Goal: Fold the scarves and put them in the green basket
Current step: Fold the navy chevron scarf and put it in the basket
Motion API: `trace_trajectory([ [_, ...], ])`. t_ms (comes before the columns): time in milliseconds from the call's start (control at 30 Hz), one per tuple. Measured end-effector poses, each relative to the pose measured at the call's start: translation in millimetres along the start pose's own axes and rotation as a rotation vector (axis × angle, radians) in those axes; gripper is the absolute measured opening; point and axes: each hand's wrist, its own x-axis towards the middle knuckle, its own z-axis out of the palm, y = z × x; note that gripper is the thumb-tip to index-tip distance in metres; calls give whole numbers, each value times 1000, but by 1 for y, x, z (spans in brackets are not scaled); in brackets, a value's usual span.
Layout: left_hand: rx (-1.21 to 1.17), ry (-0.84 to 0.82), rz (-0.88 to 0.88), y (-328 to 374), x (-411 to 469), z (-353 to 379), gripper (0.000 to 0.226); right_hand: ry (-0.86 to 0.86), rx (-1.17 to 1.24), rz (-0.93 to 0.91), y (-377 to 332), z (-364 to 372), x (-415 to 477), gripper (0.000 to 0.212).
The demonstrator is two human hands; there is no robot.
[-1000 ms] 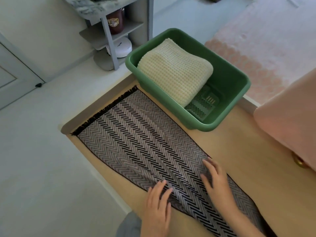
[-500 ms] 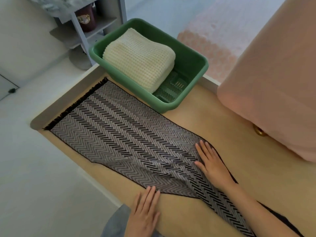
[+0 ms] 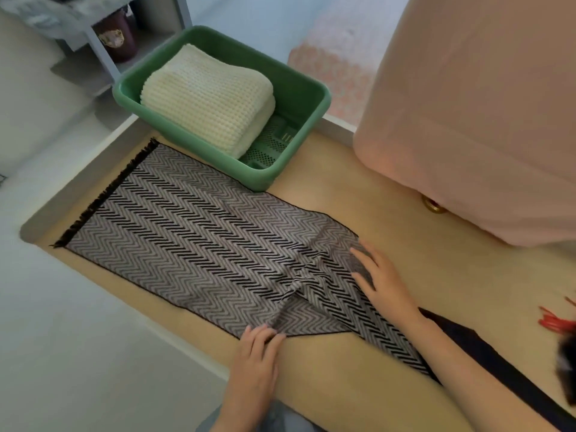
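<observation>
Two hands now work the scarf (image 3: pixel 187 232), where half a second back only one was on it. The left hand (image 3: pixel 258 341) has come forward off the bare counter (image 3: pixel 358 194) to the scarf's near edge. Its fingers are curled there, pinching the cloth as far as I can judge. The right hand (image 3: pixel 385 275) has stayed at the far edge, right of the middle, with fingers straight and lying on the weave, pressing rather than gripping. Between the two a raised pucker has appeared, running from the left hand's fingertips toward the middle of the cloth; before, that stretch lay smooth. I read the pucker as the start of a gather, with the hands taking hold across the width so that the right-hand length can be lifted and carried left over the fringed end. The scarf lies spread along the counter, fringe at the far left, its far edge just beside the near wall of the basket (image 3: pixel 265 179), perhaps touching it. Its right end trails out under the right forearm. The basket sits at the far left with a cream scarf (image 3: pixel 205 98) folded inside and a strip of bare mesh floor showing to its right. So one is in, and this one has no fold made yet.
</observation>
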Motion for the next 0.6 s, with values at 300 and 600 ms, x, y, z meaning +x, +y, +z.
trace_trajectory([
  [300, -88, -281, 201, 69, 20, 46, 47, 204, 31, 517, 48, -1, -92, 30],
  [600, -131, -169, 146, 62, 56, 52, 9, 287, 202, 579, 65, -33, -75, 21],
])
